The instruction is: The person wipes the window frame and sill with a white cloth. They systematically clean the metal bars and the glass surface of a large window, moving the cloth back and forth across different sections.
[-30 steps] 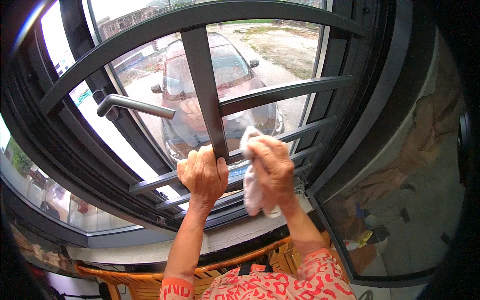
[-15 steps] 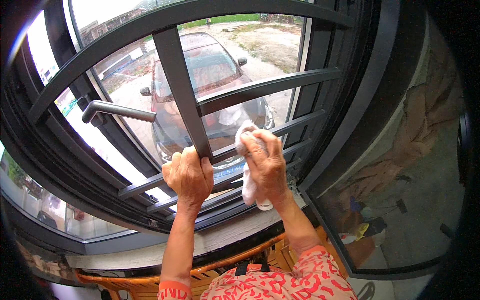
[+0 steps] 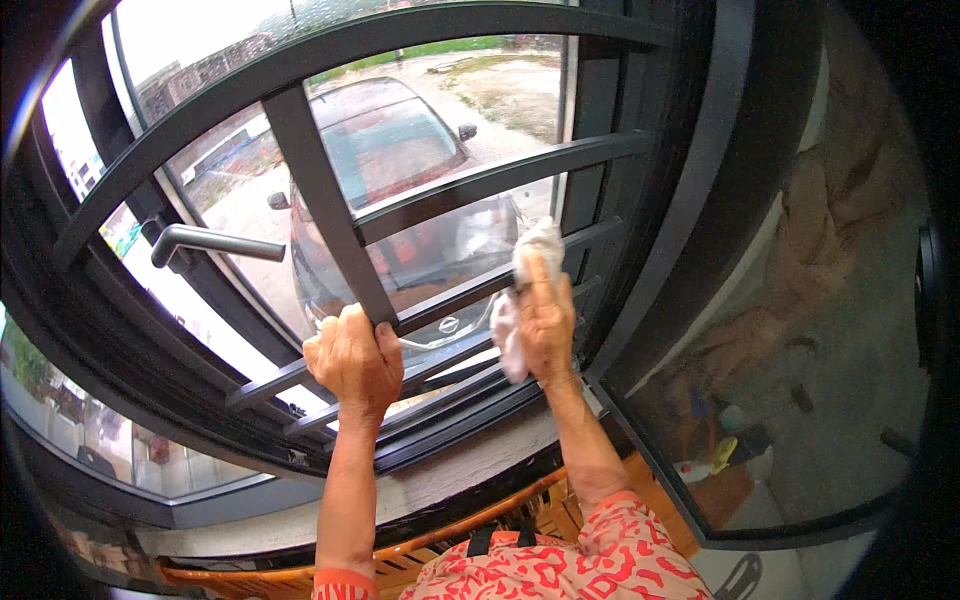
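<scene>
My left hand (image 3: 352, 362) is closed round a horizontal bar of the dark window grille (image 3: 325, 205), beside the foot of its upright bar. In my right hand (image 3: 545, 325) is a white cloth (image 3: 540, 245), bunched under the fingers with one end hanging below. That hand reaches up at the grille's right part, over a bar and close to the window pane (image 3: 470, 235). Whether the cloth touches the glass or the bar, I cannot tell. A grey window handle (image 3: 220, 243) sticks out at the left of the pane.
Outside the glass stands a dark red car (image 3: 375, 150). A pale sill (image 3: 470, 485) runs below the window, with a wooden slatted piece (image 3: 410, 560) nearer me. On the right, a dark-framed panel (image 3: 790, 440) stands at an angle.
My right hand has moved to the right and slightly up with the cloth, toward the grille's side. My left hand keeps its hold on the bar. The whole view has shifted slightly.
</scene>
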The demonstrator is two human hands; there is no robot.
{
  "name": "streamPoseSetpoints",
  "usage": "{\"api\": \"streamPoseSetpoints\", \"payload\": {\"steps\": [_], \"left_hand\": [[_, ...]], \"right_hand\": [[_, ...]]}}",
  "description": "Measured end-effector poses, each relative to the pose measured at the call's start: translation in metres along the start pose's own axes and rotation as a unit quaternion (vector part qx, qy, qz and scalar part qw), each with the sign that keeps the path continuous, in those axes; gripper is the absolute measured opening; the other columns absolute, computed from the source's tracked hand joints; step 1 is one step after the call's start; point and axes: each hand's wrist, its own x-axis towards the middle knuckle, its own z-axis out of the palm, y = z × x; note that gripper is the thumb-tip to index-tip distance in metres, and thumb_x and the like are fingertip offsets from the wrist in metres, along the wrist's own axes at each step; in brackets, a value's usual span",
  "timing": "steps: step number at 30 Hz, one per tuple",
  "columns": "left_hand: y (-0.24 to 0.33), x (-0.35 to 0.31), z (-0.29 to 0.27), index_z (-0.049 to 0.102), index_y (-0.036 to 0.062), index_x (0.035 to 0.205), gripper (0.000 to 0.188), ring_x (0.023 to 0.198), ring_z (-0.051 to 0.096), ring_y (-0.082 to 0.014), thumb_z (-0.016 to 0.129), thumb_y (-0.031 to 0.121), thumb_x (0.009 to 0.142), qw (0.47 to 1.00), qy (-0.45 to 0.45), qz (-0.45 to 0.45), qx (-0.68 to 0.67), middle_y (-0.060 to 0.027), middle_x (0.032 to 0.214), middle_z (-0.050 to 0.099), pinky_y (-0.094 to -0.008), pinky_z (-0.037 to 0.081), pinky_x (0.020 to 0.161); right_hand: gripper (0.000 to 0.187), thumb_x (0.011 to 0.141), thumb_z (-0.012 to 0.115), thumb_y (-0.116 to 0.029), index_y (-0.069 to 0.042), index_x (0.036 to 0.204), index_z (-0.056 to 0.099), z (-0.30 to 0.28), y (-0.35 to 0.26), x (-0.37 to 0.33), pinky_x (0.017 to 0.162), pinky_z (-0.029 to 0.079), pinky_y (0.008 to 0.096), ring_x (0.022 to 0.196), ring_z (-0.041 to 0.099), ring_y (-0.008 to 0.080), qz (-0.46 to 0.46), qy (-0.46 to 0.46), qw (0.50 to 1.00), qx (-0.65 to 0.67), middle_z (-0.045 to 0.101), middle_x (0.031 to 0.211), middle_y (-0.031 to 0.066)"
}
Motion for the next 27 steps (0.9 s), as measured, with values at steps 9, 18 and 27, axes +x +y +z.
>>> {"api": "streamPoseSetpoints", "payload": {"steps": [9, 18, 27], "left_hand": [[-0.002, -0.004, 0.002, 0.052, 0.0086, 0.079, 0.011, 0.063, 0.047, -0.0277, 0.054, 0.018, 0.084, 1.0, -0.001, 0.014, 0.014, -0.0077, 0.067, 0.047, -0.0393, 0.031, 0.063], [-0.003, -0.007, 0.004, 0.053, 0.0089, 0.08, 0.011, 0.062, 0.046, -0.0254, 0.054, 0.019, 0.085, 1.0, -0.004, 0.01, 0.023, -0.0064, 0.068, 0.047, -0.0382, 0.029, 0.062], [-0.003, -0.005, 0.004, 0.055, 0.0099, 0.083, 0.008, 0.065, 0.049, -0.0236, 0.056, 0.017, 0.082, 0.999, -0.006, 0.009, 0.034, -0.0039, 0.073, 0.053, -0.0381, 0.032, 0.064]], "right_hand": [[0.062, 0.084, 0.064, -0.009, -0.02, 0.141, 0.044, -0.032, 0.018, 0.027, 0.061, 0.051, 0.0427, 0.075, 0.059, 0.0308, -0.09, -0.02, 0.987, -0.135, 0.05, 0.09, 0.014], [0.055, 0.09, 0.05, -0.011, -0.013, 0.144, 0.037, -0.059, 0.044, 0.056, 0.09, 0.047, 0.0423, 0.11, 0.058, 0.0399, 0.002, 0.074, 0.997, -0.02, 0.056, 0.123, 0.0263], [0.055, 0.09, 0.053, -0.007, -0.004, 0.143, 0.038, -0.021, -0.017, 0.018, 0.1, 0.045, 0.0382, 0.119, 0.055, 0.0376, -0.007, -0.06, 0.992, 0.112, 0.051, 0.132, 0.0268]]}}
